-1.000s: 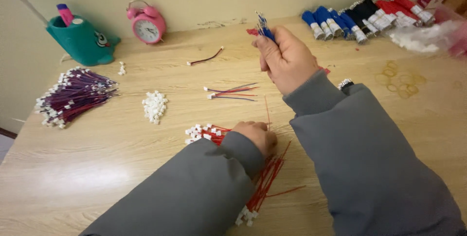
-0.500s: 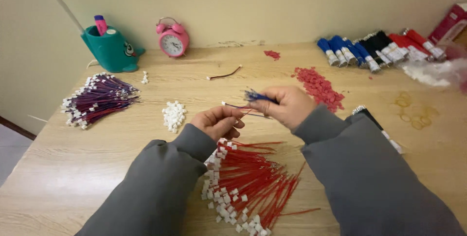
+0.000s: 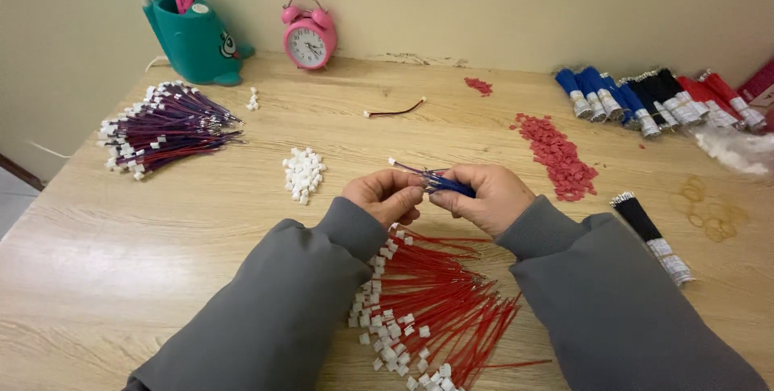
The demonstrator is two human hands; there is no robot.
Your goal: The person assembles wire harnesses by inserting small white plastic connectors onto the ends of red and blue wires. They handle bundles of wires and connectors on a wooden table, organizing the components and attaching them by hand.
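blue wires (image 3: 435,181) sit pinched between left hand (image 3: 385,196) and right hand (image 3: 484,197), each grip clenched on them.

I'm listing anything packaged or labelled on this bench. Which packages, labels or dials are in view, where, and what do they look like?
Alarm clock: back edge by the wall, round, pink, white dial.
Wire bundles: far right, blue, black and red, with white wraps.
Black bundle: beside the right sleeve, white wrap.
Clear plastic bag: right edge, crumpled.

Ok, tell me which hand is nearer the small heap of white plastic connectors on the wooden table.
Left. The left hand sits just right of the white connector heap; the right hand lies farther right, beyond it.
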